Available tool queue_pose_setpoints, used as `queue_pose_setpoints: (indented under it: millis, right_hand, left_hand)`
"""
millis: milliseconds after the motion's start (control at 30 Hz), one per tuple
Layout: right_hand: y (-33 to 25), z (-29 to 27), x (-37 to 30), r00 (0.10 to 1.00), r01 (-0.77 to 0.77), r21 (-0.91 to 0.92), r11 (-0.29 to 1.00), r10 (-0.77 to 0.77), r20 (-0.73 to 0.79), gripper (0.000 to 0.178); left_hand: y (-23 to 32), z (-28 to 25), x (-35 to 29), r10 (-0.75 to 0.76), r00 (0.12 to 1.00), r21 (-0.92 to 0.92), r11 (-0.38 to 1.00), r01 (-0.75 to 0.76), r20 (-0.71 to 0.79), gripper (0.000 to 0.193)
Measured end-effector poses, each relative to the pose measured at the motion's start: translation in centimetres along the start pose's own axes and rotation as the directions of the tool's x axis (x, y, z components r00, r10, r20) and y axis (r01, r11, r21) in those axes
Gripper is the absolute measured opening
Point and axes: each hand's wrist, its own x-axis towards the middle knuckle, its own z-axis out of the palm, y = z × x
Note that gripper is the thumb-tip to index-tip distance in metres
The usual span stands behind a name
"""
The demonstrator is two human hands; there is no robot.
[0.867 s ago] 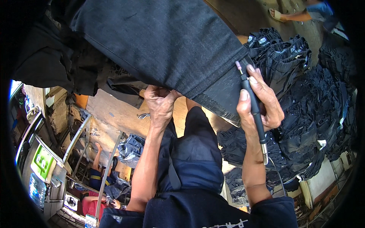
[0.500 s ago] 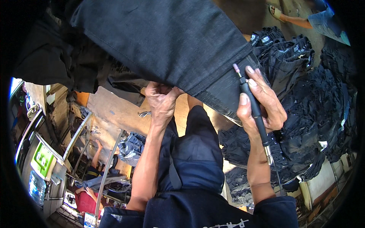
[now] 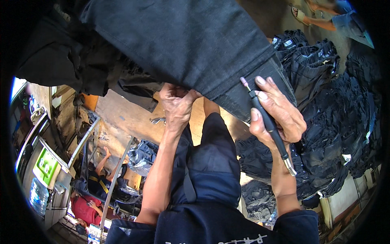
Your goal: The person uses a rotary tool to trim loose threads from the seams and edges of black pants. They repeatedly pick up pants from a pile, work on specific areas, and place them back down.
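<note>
A black trouser leg (image 3: 174,44) lies stretched over a dark flat board (image 3: 270,77), whose scuffed end sticks out past the hem. My left hand (image 3: 176,101) is closed at the cloth's near edge, its fingertips partly hidden beneath the fabric. In my right hand (image 3: 284,112) is a slim black rotary grinder (image 3: 271,126), gripped like a pen between thumb and fingers. Its pink grinding tip (image 3: 243,80) points up and left, over the trouser leg close to the hem seam. Whether the tip touches the cloth, I cannot tell.
Large heaps of black trousers (image 3: 325,122) rise on the right. More dark cloth (image 3: 53,61) hangs at the far left. Metal frames (image 3: 83,138), a green tray (image 3: 46,166) and a water bottle (image 3: 39,195) stand left. A person in red (image 3: 85,209) sits lower left; another person's sandalled foot (image 3: 298,15) shows upper right.
The grinder's tip has shifted left and slightly down, and the tool leans more to the left. The trouser leg and my left hand have moved slightly right. Both other people have changed position.
</note>
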Motion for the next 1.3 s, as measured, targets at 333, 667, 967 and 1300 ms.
queue_pose_setpoints:
  millis: [333,667,967,1300]
  right_hand:
    - [-0.5,-0.2,0.3,0.995,0.008,0.023,1.0,-0.011,0.104,0.026]
    - [-0.9,0.0,0.5,0.987,0.004,0.063,0.998,-0.014,0.16,0.034]
    - [0.0,0.0,0.2,1.0,0.019,-0.019,1.0,-0.019,0.013,0.028]
    - [0.2,-0.6,-0.2,0.999,-0.046,-0.053,0.998,0.046,-0.005,0.036]
  left_hand:
    - [-0.5,-0.2,0.1,0.04,0.997,-0.078,0.996,-0.035,0.063,0.039]
    - [-0.4,0.0,0.1,0.039,0.997,-0.136,0.99,-0.028,0.073,0.038]
    - [0.2,0.1,0.0,0.013,0.998,-0.041,0.999,-0.01,0.066,0.038]
    - [-0.4,-0.2,0.0,0.031,0.996,-0.091,0.996,-0.024,0.085,0.04]
